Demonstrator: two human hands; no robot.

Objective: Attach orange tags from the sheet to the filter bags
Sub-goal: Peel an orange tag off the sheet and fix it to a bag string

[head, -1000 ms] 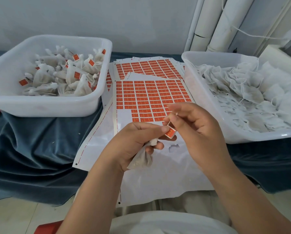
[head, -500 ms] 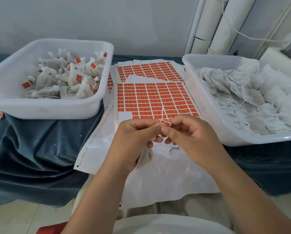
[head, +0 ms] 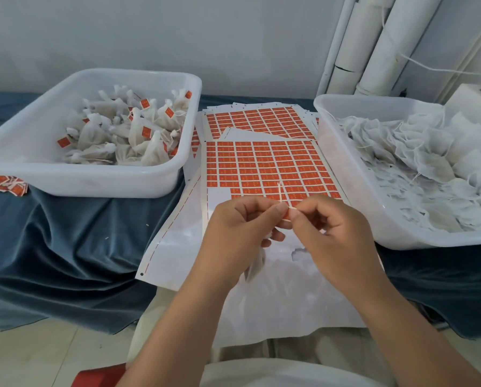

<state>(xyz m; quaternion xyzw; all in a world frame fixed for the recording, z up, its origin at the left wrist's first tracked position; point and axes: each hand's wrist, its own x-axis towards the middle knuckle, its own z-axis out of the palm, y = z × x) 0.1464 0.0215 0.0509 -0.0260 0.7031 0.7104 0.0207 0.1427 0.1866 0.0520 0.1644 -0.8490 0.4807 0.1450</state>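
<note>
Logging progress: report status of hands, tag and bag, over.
Left hand grips filter bag. Both hands, right hand included, pinch orange tag at the string. Nothing blocks them above the tag sheet.

Soft, even, shadow-light illumination; wide-angle bending at edges, slight overall softness.

The left hand (head: pixel 242 233) and right hand (head: pixel 335 237) pinch one orange tag (head: pixel 287 215).
</note>
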